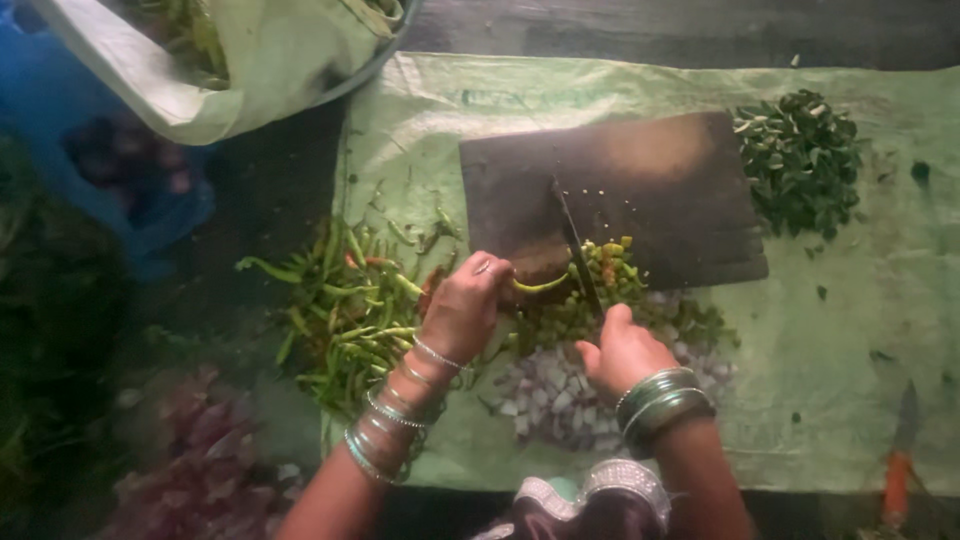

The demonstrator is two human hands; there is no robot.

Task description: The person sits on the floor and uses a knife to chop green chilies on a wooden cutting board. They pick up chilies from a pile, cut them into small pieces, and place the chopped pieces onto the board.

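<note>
Right hand [622, 350] clamped on the knife [575, 250], blade over the dark cutting board [640, 180]; left hand [463, 310] pinching a green chilli [540, 286] at the board's near edge; fingertips sit close to the blade, so a slip could nick them; pale sack [270, 60] and blue bag [60, 100] at far left.

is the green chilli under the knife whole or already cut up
Partly cut. The left hand pins a curved green chilli on the dark cutting board, the right hand holds the knife, and chopped pieces lie beside the blade.
</note>
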